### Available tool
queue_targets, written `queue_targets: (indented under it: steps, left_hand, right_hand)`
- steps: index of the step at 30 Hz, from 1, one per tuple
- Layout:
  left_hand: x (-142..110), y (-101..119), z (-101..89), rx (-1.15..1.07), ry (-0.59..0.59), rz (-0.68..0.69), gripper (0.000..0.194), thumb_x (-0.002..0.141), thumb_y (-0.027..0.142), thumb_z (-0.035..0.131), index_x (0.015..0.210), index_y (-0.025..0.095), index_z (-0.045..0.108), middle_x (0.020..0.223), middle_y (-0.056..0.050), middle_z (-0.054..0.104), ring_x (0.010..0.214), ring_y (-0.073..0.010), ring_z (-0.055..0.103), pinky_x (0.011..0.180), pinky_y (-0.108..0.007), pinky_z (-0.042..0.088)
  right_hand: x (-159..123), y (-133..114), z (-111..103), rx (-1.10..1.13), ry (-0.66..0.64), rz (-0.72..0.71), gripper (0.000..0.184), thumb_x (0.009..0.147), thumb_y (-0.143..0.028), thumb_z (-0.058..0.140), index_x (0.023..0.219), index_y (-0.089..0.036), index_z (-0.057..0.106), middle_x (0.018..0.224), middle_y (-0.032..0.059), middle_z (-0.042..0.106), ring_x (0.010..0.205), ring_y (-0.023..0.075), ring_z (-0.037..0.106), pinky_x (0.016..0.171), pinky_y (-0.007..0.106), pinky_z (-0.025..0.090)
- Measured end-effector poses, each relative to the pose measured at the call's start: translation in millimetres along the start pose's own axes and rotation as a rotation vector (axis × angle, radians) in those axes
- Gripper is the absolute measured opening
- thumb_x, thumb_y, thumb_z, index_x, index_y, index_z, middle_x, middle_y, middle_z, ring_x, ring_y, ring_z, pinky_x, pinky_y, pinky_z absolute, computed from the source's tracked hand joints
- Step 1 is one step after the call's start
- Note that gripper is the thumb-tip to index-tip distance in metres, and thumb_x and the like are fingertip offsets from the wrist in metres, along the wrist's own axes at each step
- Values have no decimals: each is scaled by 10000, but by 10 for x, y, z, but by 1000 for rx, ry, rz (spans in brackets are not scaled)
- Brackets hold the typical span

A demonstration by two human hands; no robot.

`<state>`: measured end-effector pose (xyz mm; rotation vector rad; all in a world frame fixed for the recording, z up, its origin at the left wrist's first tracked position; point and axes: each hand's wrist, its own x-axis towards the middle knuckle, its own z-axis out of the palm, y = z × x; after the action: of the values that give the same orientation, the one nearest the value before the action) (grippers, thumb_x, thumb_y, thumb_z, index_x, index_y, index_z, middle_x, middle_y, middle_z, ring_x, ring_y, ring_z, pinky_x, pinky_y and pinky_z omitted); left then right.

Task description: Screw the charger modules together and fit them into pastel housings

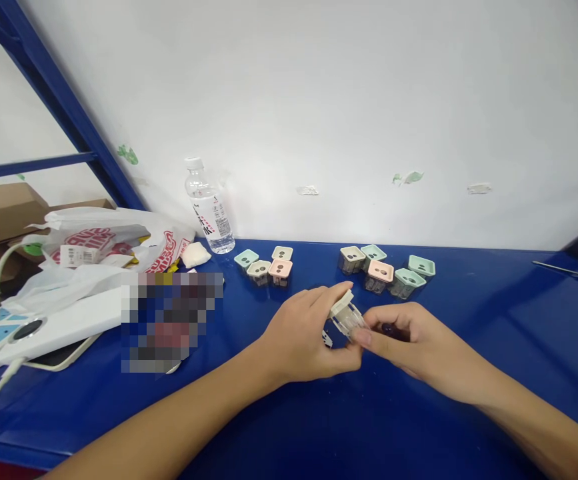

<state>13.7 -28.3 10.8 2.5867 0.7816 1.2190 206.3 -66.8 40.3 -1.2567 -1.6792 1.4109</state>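
Between my two hands is a pencil sharpener (347, 317) with a cream top and a clear body, held tilted above the blue table. My left hand (296, 333) grips it by the cream top, thumb below and fingers over it. The thumb and fingertips of my right hand (421, 340) pinch the clear end. A dark, rounded object (393, 331) shows inside the curl of my right hand; its kind is unclear. Close to my left palm is a small black-and-white piece (327, 339), partly hidden.
Behind my hands stand two groups of two-hole sharpeners, one at left (281, 269) and one at right (380, 272). A water bottle (211, 207) stands by the wall. Plastic bags (113, 240), a white power bank-like device (69, 323) and cables lie left. A thin tool (569, 271) lies far right.
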Motion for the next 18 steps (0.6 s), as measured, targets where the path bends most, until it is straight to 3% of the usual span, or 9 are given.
queue_targets:
  steps: [3, 11, 18]
  left_hand:
    - [-12, -5, 19, 6, 7, 39, 577, 760, 265, 630, 1302, 116, 498, 898, -79, 726, 756, -224, 708, 675, -342, 600]
    - [-42, -54, 65, 46, 8, 161, 572, 864, 283, 587, 1391, 140, 416, 899, -74, 716, 750, -207, 716, 663, -306, 605]
    - [-26, -78, 19, 35, -38, 238, 566, 957, 355, 566, 1430, 113, 371, 909, -94, 719, 785, -207, 727, 709, -310, 617]
  right_hand:
    - [4, 4, 8, 2, 13, 43, 461, 791, -614, 729, 629, -201, 605, 462, -104, 251, 395, 56, 160, 377, 262, 95]
    - [5, 18, 22, 25, 37, 105, 511, 758, -689, 715, 614, -203, 654, 406, -106, 254, 352, 49, 155, 344, 259, 68]
    - [-3, -7, 38, 88, 69, 119, 472, 722, -629, 782, 572, -196, 669, 393, -96, 278, 352, 48, 165, 351, 259, 52]
